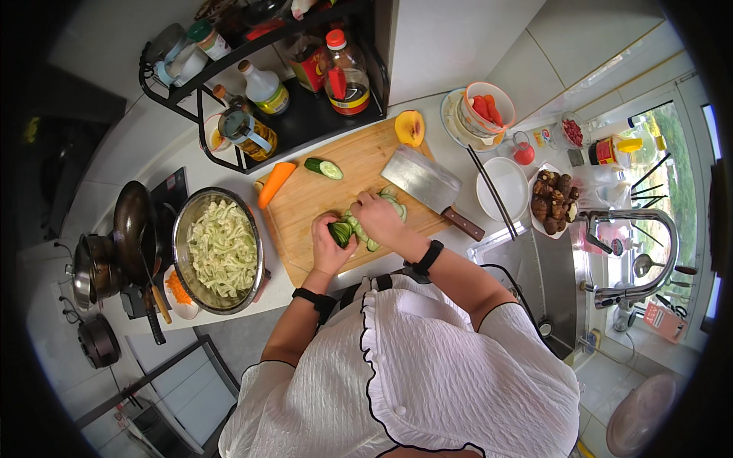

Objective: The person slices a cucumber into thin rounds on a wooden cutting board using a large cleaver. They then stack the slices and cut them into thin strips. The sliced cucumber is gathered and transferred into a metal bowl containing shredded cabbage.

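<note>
Near the front edge of the wooden cutting board (320,197), my left hand (330,246) is closed around a stack of cucumber slices (341,233). My right hand (378,217) is bent down over more cucumber slices (396,207) spread on the wood; its fingertips are partly hidden, so its grip is unclear. A cleaver (422,180) with a wooden handle lies flat to the right, its handle past the board's edge. Beyond my hands rest a cut cucumber end (324,168), a piece of carrot (276,184) and a yellow-orange halved fruit or vegetable (410,128).
A steel bowl of pale green shredded vegetable (222,252) stands left, beside a plate of shredded carrot (180,295) and a wok (133,229). Behind is a black rack (298,134) with bottles. Rightward are chopsticks (492,192) across a white bowl (504,189), and the sink (515,257).
</note>
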Available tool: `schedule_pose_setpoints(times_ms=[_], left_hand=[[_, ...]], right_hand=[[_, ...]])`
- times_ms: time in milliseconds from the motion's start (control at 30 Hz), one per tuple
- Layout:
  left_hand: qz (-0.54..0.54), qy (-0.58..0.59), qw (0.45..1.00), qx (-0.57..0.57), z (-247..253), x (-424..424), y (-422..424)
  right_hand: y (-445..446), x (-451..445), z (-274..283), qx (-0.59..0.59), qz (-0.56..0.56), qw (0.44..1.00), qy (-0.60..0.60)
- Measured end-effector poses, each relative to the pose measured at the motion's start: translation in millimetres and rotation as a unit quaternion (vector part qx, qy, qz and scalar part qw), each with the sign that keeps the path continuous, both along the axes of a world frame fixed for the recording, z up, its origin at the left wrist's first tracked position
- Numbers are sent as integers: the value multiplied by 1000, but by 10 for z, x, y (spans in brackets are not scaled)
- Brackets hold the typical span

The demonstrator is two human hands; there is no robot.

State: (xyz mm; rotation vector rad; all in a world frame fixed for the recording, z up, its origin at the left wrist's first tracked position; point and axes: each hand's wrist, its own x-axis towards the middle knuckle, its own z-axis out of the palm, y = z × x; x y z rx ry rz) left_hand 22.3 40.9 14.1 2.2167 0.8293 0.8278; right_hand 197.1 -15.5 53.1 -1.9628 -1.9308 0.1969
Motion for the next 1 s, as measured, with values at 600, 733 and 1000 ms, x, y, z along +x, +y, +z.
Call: schedule_pose_setpoints(times_ms=[600, 733, 1000], left_hand=[[13, 5, 1000, 6, -25, 5, -6], [12, 21, 999, -27, -48, -17, -8], [15, 22, 999, -21, -67, -31, -2]], right_hand=[[-711, -56, 52, -120, -142, 979, 86], [-757, -77, 4, -153, -168, 969, 100], [-555, -108, 2, -33, -117, 971, 204]])
